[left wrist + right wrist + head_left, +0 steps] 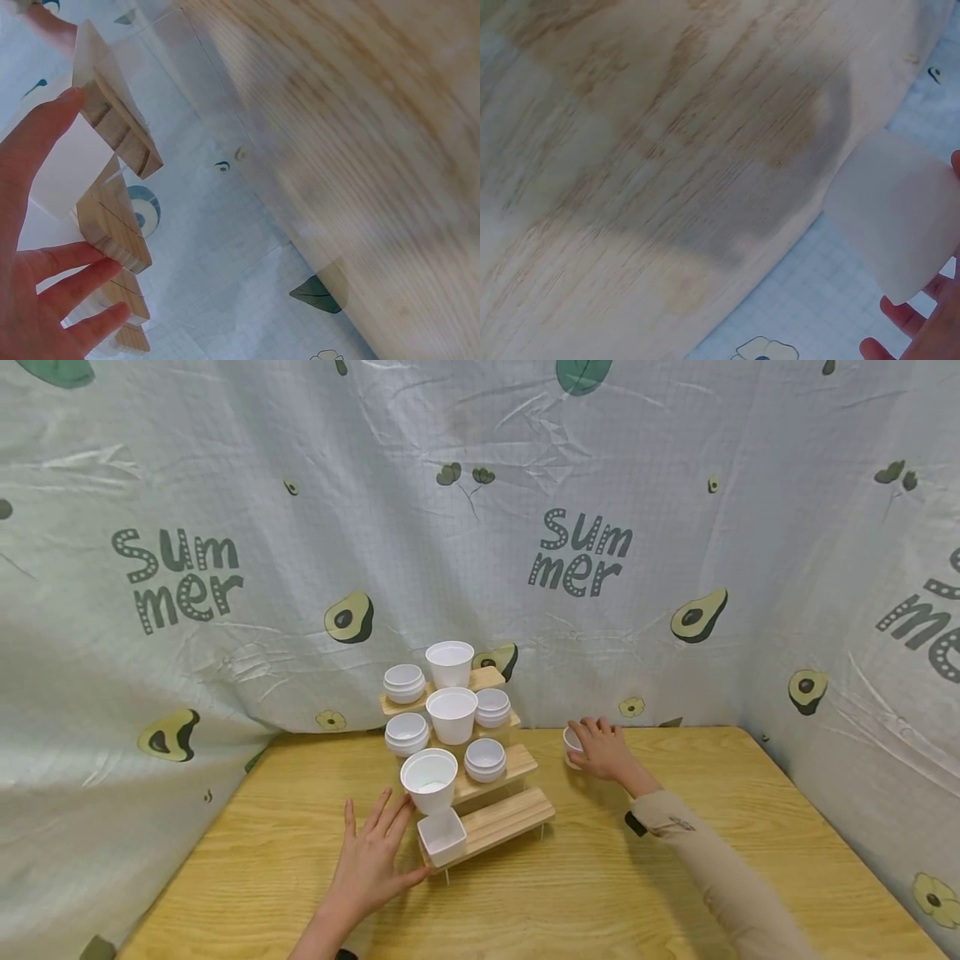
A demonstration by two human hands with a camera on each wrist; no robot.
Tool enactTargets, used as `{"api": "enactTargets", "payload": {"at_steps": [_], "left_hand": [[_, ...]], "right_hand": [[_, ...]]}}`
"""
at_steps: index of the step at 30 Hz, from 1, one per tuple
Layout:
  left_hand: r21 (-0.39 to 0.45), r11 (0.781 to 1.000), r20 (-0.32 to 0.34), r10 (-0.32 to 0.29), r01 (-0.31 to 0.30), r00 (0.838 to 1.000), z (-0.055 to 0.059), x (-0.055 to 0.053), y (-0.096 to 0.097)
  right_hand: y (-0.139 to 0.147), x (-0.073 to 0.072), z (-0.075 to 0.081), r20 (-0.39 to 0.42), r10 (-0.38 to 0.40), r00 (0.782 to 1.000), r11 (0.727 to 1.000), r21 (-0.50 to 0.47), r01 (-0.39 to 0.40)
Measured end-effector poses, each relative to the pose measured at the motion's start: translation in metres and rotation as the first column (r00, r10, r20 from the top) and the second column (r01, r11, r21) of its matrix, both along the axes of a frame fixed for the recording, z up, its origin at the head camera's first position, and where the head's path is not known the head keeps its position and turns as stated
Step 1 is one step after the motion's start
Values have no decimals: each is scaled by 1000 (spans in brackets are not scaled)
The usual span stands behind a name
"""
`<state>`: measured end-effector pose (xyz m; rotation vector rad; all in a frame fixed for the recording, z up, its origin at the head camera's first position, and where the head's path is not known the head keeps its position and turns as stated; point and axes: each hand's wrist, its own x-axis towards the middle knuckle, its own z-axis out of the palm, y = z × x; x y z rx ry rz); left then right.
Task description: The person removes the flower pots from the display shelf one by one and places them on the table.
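A stepped wooden rack stands near the middle of the table, bearing several white cups and pots. My left hand spreads along its left side. In the left wrist view, the thumb touches the end of one wooden step and the other fingers lie by the lower ones. Closest to that hand are a square white cup on the front step and a round white cup behind it. Right of the rack, my right hand holds a white cup with fingers around its side; its contents are hidden.
Small ribbed white pots and taller white cups fill the higher steps. The wood-grain table ends at a patterned cloth hanging behind and at the sides.
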<state>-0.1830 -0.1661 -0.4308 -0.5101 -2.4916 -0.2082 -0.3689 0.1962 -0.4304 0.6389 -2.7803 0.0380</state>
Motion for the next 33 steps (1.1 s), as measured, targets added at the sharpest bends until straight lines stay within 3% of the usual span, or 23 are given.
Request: {"api": "enactTargets", "payload": {"at_steps": [17,33], "left_hand": [[-10,1000,-9,3,-3,1000,1,-1,0],[-15,1000,-9,0,0,1000,0,-1,-1]], "right_hand": [[0,-11,-6,79,-64,995,998,19,63],[-2,-10,-8,93,-64,994,998,13,63]]}}
